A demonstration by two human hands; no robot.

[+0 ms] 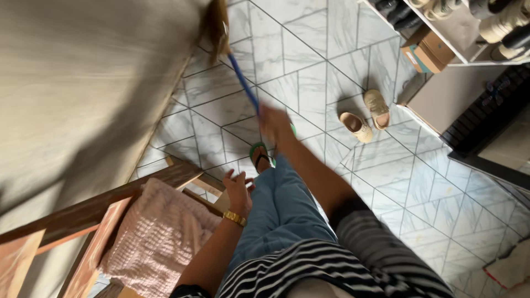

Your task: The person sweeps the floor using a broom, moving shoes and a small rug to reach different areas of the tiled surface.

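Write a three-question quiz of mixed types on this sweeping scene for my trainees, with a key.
1. True or false: the right hand grips the blue broom handle.
2. Multiple choice: what is the left hand nearest to? A) the wooden chair frame with the pink cushion; B) the pair of beige shoes; C) the cardboard box.
3. Fill in: the pair of beige shoes stands on the white ____ floor.

Key
1. True; the hand is blurred, but its fingers close round the handle.
2. A; whether the hand touches the frame cannot be told.
3. Tiled.
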